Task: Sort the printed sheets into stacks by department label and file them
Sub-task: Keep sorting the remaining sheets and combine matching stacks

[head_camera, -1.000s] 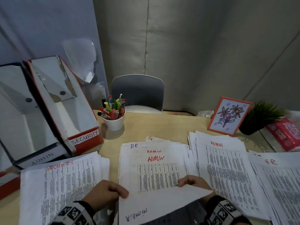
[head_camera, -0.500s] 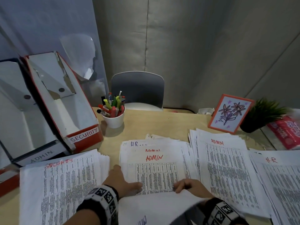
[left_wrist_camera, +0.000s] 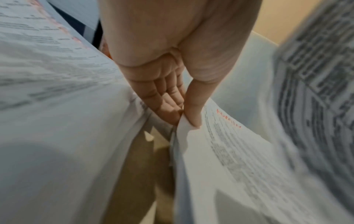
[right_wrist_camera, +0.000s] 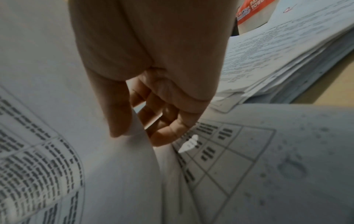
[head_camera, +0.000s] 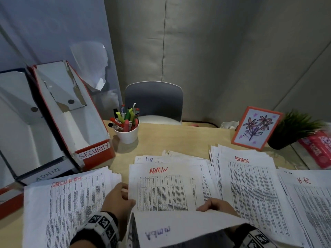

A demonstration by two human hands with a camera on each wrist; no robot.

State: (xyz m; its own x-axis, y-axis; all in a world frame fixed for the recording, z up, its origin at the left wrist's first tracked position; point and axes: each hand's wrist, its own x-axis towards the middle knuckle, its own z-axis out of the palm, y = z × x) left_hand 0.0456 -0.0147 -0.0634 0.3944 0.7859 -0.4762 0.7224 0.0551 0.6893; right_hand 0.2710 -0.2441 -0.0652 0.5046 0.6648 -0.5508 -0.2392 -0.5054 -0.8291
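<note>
Your left hand (head_camera: pixel 117 198) pinches the top ADMIN sheet's (head_camera: pixel 162 190) left edge; your right hand (head_camera: pixel 217 205) grips the turned-back sheets (head_camera: pixel 182 230). The ADMIN stack (head_camera: pixel 249 190) lies just right, nearer that hand.

The tiny print on the SECURITY stack (head_camera: pixel 71 203) is too small to read. At 3 o'clock, the HR stack (head_camera: pixel 311 203) and red packet (head_camera: pixel 317 151) run off the edge.
</note>
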